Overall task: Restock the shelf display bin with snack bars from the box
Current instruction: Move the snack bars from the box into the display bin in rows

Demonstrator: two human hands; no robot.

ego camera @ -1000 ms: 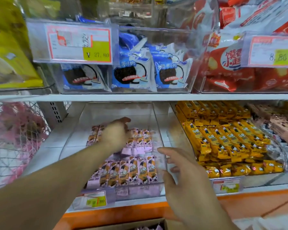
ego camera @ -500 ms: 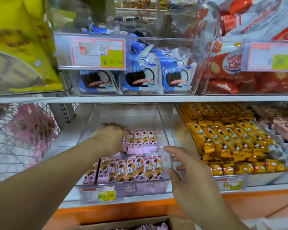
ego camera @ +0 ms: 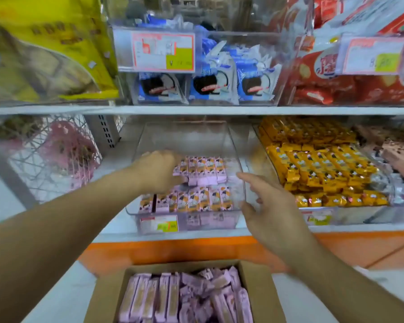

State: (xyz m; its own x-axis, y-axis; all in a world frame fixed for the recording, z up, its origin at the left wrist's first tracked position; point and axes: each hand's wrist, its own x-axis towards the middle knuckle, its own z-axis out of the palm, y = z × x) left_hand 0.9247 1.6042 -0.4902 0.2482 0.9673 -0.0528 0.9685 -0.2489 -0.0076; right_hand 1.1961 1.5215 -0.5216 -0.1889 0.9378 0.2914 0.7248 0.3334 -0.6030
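A clear plastic display bin stands on the lower shelf and holds two rows of pink snack bars. My left hand is inside the bin, knuckles up, fingers curled down against the left end of the back row; whether it grips a bar is hidden. My right hand hovers with loosely spread fingers at the bin's right front corner, holding nothing. Below, an open cardboard box is full of pink snack bars.
A neighbouring bin of yellow-wrapped bars sits to the right. A wire basket with pink goods is at the left. The upper shelf carries blue-white cookie packs, red packs and yellow bags. An orange shelf front runs below.
The view has tilted down, bringing the cardboard box into sight. My left hand stays on the left end of the back row of bars. My right hand remains near the bin's right front corner.
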